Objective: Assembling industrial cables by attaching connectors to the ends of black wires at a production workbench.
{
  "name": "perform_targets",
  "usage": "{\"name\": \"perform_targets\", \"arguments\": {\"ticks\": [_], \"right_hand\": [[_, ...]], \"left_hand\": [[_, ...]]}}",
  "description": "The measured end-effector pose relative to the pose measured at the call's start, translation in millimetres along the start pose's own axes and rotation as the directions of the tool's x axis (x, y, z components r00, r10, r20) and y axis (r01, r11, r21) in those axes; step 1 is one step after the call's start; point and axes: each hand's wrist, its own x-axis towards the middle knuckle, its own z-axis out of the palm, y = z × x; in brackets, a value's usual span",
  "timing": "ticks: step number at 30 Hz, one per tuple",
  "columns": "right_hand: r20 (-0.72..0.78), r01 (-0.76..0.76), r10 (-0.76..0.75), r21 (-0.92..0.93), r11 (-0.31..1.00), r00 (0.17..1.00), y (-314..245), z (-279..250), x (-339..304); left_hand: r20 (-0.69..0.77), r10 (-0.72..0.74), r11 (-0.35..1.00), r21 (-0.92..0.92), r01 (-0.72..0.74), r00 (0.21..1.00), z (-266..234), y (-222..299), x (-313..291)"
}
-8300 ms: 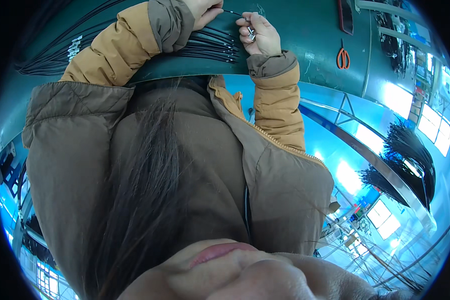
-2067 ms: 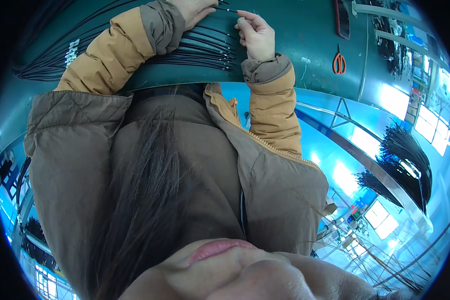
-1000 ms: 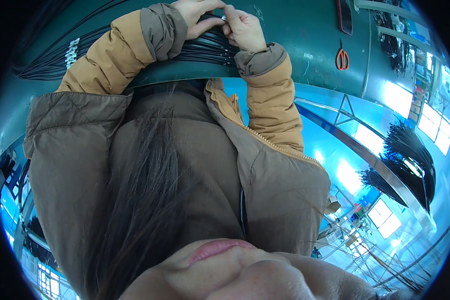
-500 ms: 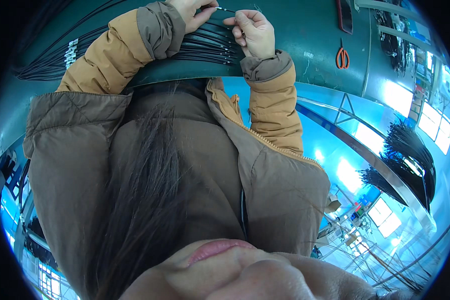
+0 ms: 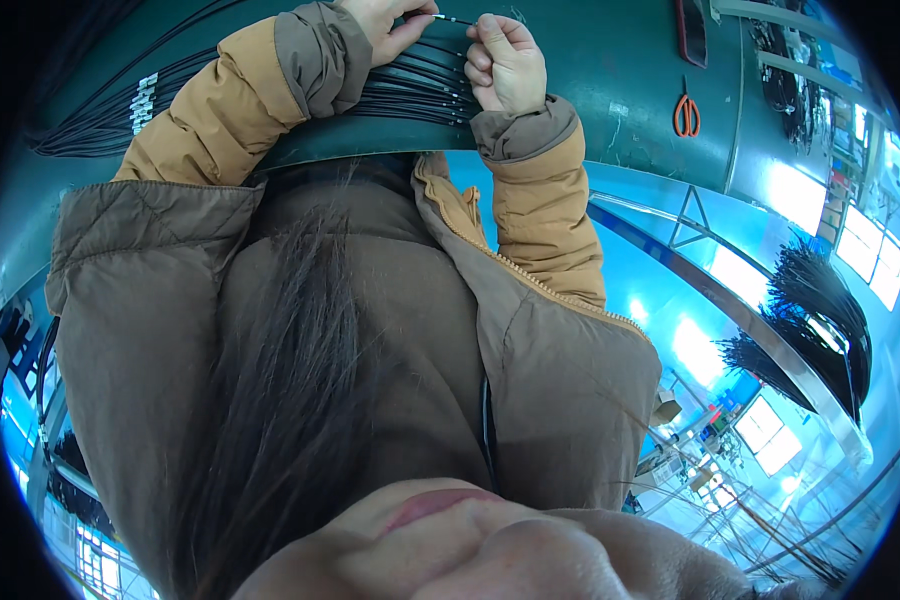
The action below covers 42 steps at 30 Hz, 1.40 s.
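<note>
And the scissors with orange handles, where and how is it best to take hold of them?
Probably by the orange handles, coming from the person's side of the green table: the scissors lie with both handle loops toward the person and the dark blades pointing away, and the wide loops offer more to hold.

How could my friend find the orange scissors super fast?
Start at the green table, then look right of the person's right hand. Nearer the person than the dark slab lie the scissors, tips pointing away, set apart by bright orange handles.
</note>
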Motion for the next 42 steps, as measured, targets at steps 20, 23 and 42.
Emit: {"name": "perform_targets", "arguments": {"ticks": [20,23,42], "right_hand": [[0.022,0.055,-0.050,-0.385,0.921,0.999,26,2,15],[0.036,0.046,-0.036,-0.321,0.946,0.999,23,4,13],[0.201,0.338,-0.293,-0.754,0.563,0.935,-3,-23,15]], "left_hand": [[-0.011,0.085,0.991,-0.104,-0.085,0.996,7,9,0],[-0.060,0.078,0.983,-0.165,-0.087,0.995,8,16,3],[0.209,-0.239,0.916,0.373,0.149,0.948,-154,-111,-83]]}}
